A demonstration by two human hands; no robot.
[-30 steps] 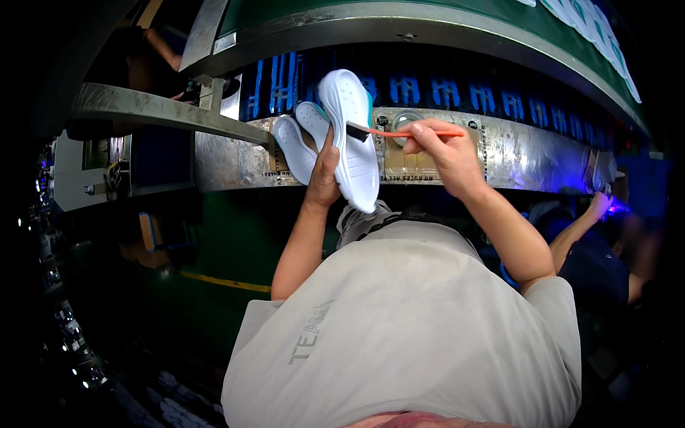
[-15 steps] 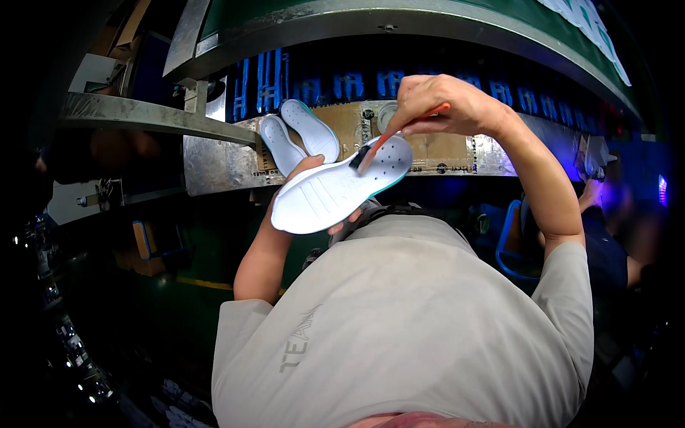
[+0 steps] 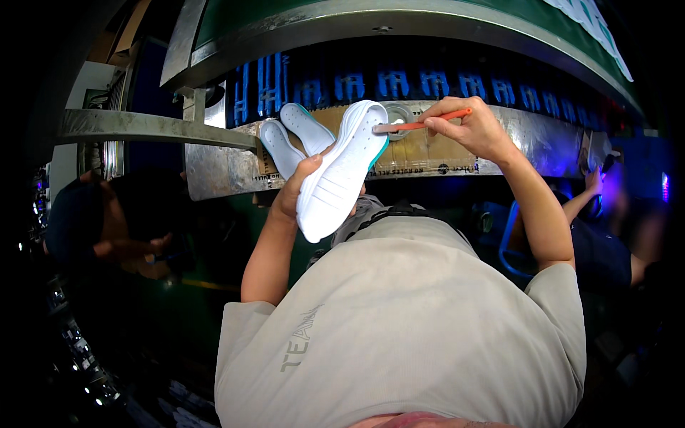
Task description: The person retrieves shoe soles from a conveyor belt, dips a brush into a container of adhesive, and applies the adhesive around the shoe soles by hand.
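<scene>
My left hand [image 3: 302, 187] is closed round a white shoe sole [image 3: 338, 171] with a teal edge. The sole slants up and away from me, its holed end at the far side. In my right hand [image 3: 472, 127] is an orange-handled brush [image 3: 428, 124], pinched by its handle. The brush's tip lies against the inner rim of the sole's holed end. Just behind that tip stands a round tub [image 3: 402, 114], partly covered by the sole and the brush. Two more white soles, one plain [image 3: 282, 148] and one teal-edged [image 3: 305, 128], lie to the left of the held one.
Cardboard [image 3: 437, 151] covers part of the metal bench [image 3: 221, 167]. Blue fixtures [image 3: 392, 84] line up behind it, under a metal-framed green conveyor [image 3: 300, 25]. A metal bar [image 3: 164, 130] crosses at left. People sit or stand at both sides.
The held sole has turned more upright and its holed end has moved away from me. My right hand has shifted right, and the brush has gone from the sole's middle to its far rim.
</scene>
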